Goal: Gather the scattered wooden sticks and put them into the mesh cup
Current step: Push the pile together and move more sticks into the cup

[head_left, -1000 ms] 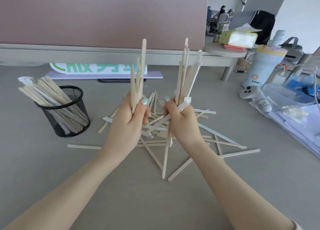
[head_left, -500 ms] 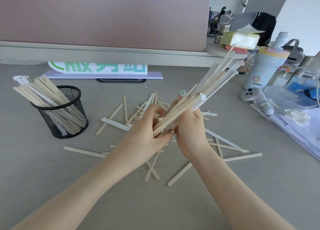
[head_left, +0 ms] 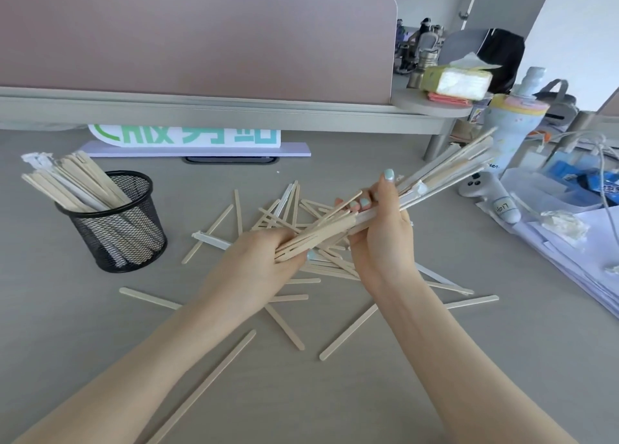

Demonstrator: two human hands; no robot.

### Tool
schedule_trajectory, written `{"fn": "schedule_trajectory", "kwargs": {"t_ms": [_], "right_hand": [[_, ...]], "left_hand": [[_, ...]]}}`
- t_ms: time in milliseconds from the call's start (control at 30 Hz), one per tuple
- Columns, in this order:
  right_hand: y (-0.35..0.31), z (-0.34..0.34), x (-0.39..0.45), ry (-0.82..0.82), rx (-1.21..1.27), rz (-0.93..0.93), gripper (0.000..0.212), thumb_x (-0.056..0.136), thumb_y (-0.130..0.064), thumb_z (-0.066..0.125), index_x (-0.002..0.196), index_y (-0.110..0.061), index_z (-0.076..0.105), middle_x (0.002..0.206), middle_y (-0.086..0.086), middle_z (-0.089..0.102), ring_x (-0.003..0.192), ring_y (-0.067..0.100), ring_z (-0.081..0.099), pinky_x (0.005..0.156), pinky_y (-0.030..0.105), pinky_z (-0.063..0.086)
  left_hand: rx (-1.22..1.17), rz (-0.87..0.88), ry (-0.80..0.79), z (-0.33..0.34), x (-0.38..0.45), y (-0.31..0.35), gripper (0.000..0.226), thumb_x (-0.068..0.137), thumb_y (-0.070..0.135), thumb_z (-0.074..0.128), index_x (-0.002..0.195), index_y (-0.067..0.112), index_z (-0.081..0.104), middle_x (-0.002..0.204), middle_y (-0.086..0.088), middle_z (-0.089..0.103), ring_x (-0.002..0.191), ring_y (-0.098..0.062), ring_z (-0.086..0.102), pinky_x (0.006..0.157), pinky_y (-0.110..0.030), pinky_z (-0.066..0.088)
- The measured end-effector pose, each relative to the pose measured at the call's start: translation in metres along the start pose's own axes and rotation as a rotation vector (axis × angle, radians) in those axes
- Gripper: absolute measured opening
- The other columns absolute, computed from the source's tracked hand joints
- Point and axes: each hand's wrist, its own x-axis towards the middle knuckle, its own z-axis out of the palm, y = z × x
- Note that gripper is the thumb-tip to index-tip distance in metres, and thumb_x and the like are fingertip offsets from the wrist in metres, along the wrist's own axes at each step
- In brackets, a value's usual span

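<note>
A bundle of wooden sticks (head_left: 445, 172) lies slanted across both hands, its far ends pointing up to the right. My left hand (head_left: 254, 266) grips the bundle's near end and my right hand (head_left: 385, 229) wraps around its middle. Under the hands a pile of loose sticks (head_left: 294, 206) is scattered on the grey desk, with single ones nearer me, like a long stick (head_left: 214, 376). The black mesh cup (head_left: 124, 229) stands at the left, several sticks leaning out of it to the upper left.
A pink divider with a grey shelf (head_left: 234, 112) runs along the back. A green-lettered sign (head_left: 187, 139) stands behind the cup. At the right are a bottle (head_left: 512, 129), a white controller (head_left: 492, 199), papers (head_left: 576, 242) and cables. A tissue box (head_left: 455, 80) sits on the shelf.
Two upright handfuls, one per hand, have been merged into a single bundle and tipped over to slant right. Both hands now hold that one bundle, lower over the pile.
</note>
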Motion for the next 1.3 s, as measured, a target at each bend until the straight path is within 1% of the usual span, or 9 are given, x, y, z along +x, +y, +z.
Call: {"fn": "schedule_trajectory", "kwargs": {"t_ms": [167,300,433,567,700,800,900,1033,1300], "right_hand": [[-0.009,-0.009,0.01,0.108,0.054,-0.04,0.036,0.097,-0.031,0.043,0.064,-0.017,0.037,0.047,-0.007,0.038,0.043,0.009,0.039,0.057,0.022,0.048],[-0.009,-0.013,0.011,0.118,-0.273,-0.121,0.037,0.096,-0.028,0.045,0.063,-0.018,0.032,0.045,-0.01,0.031,0.041,0.009,0.03,0.049,0.022,0.035],[0.007,-0.007,0.0,-0.017,-0.553,-0.155,0.038,0.094,-0.019,0.048,0.06,-0.016,0.031,0.047,-0.006,0.031,0.046,0.012,0.028,0.049,0.023,0.032],[0.018,-0.005,-0.012,-0.172,-0.807,-0.182,0.042,0.091,-0.017,0.052,0.06,0.001,0.031,0.058,0.011,0.027,0.056,0.03,0.022,0.051,0.029,0.025],[0.022,-0.004,-0.015,-0.209,-0.853,-0.148,0.039,0.09,-0.018,0.055,0.058,-0.013,0.033,0.052,0.0,0.03,0.054,0.02,0.03,0.049,0.024,0.031],[0.022,-0.006,-0.014,-0.173,-0.858,-0.132,0.032,0.088,-0.016,0.056,0.06,-0.01,0.041,0.05,-0.007,0.037,0.053,0.013,0.038,0.053,0.024,0.036],[0.02,-0.006,-0.015,-0.174,-0.836,-0.123,0.022,0.087,-0.012,0.057,0.071,0.0,0.05,0.058,-0.002,0.044,0.052,0.008,0.042,0.053,0.015,0.041],[0.02,-0.008,-0.014,-0.192,-0.789,-0.121,0.021,0.086,-0.007,0.057,0.069,-0.02,0.054,0.057,-0.01,0.049,0.056,0.012,0.045,0.054,0.014,0.043],[0.016,-0.009,-0.016,-0.209,-0.845,-0.14,0.028,0.077,-0.021,0.057,0.069,0.002,0.043,0.063,0.01,0.038,0.06,0.017,0.038,0.058,0.021,0.04]], "left_hand": [[0.063,0.067,0.056,-0.002,0.001,-0.006,0.029,0.091,0.023,0.048,0.063,0.023,0.044,0.051,0.002,0.04,0.05,-0.012,0.041,0.046,-0.02,0.03],[-0.143,0.095,0.297,-0.003,0.005,-0.008,0.028,0.096,0.022,0.043,0.074,0.004,0.045,0.052,0.004,0.035,0.049,-0.009,0.04,0.046,-0.016,0.031],[-0.406,0.06,0.454,-0.006,0.008,-0.013,0.033,0.096,0.027,0.04,0.077,0.002,0.049,0.063,-0.002,0.051,0.059,-0.012,0.05,0.06,-0.018,0.04],[-0.445,0.053,0.463,-0.001,0.006,-0.017,0.029,0.09,0.028,0.044,0.07,0.006,0.047,0.057,-0.004,0.045,0.054,-0.012,0.043,0.056,-0.02,0.037],[-0.445,0.046,0.506,-0.002,0.005,-0.016,0.027,0.088,0.024,0.052,0.068,0.01,0.041,0.062,-0.017,0.04,0.059,-0.017,0.038,0.057,-0.019,0.034],[-0.508,-0.003,0.538,-0.005,0.005,-0.01,0.029,0.087,0.023,0.059,0.07,0.008,0.041,0.069,-0.031,0.042,0.06,-0.022,0.038,0.056,-0.025,0.033],[-0.561,-0.021,0.564,-0.01,0.007,-0.005,0.03,0.087,0.019,0.059,0.069,0.007,0.039,0.062,-0.019,0.041,0.057,-0.016,0.038,0.052,-0.025,0.032],[-0.623,-0.025,0.589,-0.021,0.013,-0.003,0.032,0.087,0.019,0.059,0.062,0.011,0.041,0.049,0.006,0.042,0.044,-0.004,0.038,0.044,-0.011,0.032],[-0.746,-0.138,0.483,-0.025,0.012,0.001,0.048,0.089,0.031,0.055,0.049,0.014,0.034,0.041,0.009,0.025,0.042,-0.007,0.022,0.042,-0.017,0.021]]}}
